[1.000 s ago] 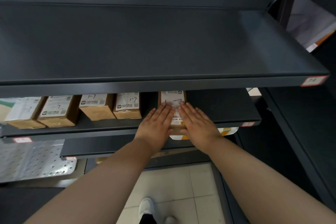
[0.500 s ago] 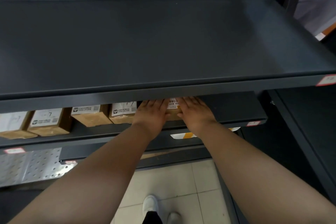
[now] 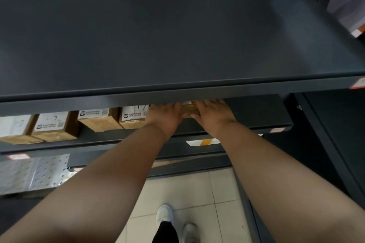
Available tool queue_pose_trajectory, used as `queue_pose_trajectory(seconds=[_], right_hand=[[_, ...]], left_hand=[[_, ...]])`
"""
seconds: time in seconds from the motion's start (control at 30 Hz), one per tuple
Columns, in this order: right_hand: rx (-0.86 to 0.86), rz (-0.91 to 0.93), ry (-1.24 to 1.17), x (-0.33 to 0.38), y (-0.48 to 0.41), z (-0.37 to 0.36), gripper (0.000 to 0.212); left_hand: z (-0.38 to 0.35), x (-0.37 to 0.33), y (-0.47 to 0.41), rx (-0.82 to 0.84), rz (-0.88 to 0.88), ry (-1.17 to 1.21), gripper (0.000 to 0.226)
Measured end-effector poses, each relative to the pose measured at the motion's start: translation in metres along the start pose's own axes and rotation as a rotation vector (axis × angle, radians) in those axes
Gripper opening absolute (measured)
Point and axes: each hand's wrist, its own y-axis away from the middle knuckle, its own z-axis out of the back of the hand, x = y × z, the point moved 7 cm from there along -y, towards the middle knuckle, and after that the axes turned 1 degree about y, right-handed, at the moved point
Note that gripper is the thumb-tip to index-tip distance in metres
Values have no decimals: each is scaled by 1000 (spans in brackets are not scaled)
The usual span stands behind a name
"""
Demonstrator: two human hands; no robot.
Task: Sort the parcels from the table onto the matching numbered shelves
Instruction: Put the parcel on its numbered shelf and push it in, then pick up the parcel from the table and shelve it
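Item: parcel [image 3: 189, 109], brown cardboard, on the second shelf [image 3: 256, 113], set back from its front edge under the lip of the upper shelf [image 3: 177, 92], which hides most of it.

Position: right end of a row of boxes [image 3: 96, 118], some hand-marked 1-7. Whether it touches its neighbour cannot be told, as a hand covers the gap. The label [image 3: 277, 130] on the shelf's front edge is too small to read surely.

Grip: left hand [image 3: 165, 115] and right hand [image 3: 214, 114] flank the parcel, fingers straight and laid flat on it, nothing clasped. The fingertips are hidden by the lip.

Relation: the parcel lies straight ahead between both palms, equally near each. Its long axis probably runs front to back, so a level push toward the shelf's back edge should seat it.
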Motion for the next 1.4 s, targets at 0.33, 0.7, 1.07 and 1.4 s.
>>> queue_pose_trajectory(seconds=[0.33, 0.7, 1.07, 1.4], right_hand=[[-32, 133, 19, 12, 61, -2, 72], [-79, 324, 43, 63, 134, 4, 71], [-143, 581, 174, 192, 165, 33, 71], [-166, 343, 74, 226, 231, 31, 71]], left_hand=[[6, -24, 63, -116, -8, 26, 73], [8, -36, 161, -106, 120, 11, 70], [-2, 41, 282, -138, 329, -15, 70], [-5, 61, 347, -107, 149, -82, 71]])
